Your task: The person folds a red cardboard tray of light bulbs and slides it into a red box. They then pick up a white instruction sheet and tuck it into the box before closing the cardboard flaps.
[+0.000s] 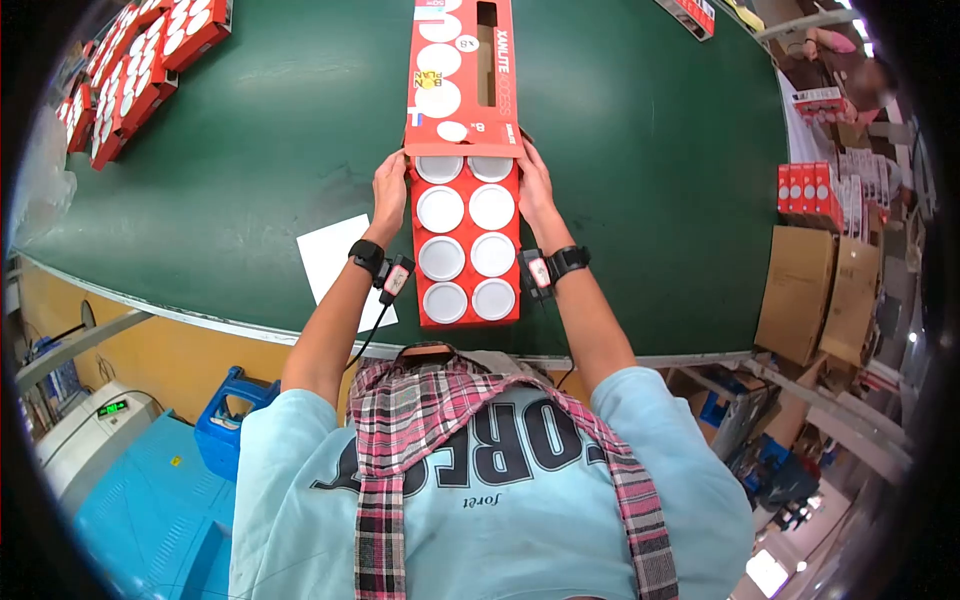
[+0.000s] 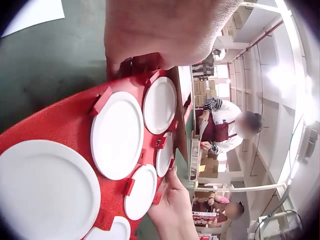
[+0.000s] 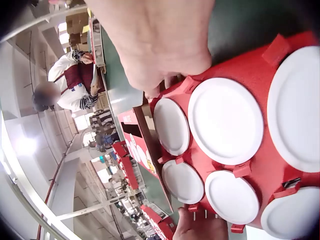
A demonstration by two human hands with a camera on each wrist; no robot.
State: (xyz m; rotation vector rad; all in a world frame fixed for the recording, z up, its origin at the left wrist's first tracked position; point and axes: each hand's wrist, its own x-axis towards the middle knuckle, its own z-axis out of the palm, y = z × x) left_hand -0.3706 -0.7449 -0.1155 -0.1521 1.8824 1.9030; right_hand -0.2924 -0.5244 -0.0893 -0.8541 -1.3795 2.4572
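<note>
A red tray (image 1: pixel 467 222) holding white round discs in two columns sits partly inside the open end of a red printed box (image 1: pixel 462 60). At the box mouth, my left hand (image 1: pixel 390 195) grips the tray's left side and my right hand (image 1: pixel 537 190) grips its right side. In the left wrist view, the left hand (image 2: pixel 160 32) has its fingers bent at the red tray's edge (image 2: pixel 65 105). The right wrist view has the right hand (image 3: pixel 160 45) with its fingertips at the opposite edge, beside the white discs (image 3: pixel 225 120). The discs inside the box are hidden.
White paper (image 1: pixel 335 265) lies left of the tray on the green table (image 1: pixel 640 200). Red packs of discs (image 1: pixel 140 80) stand at the far left, and another red box (image 1: pixel 690 15) is at the back right. Cardboard boxes (image 1: pixel 795 290) stand beyond the right edge.
</note>
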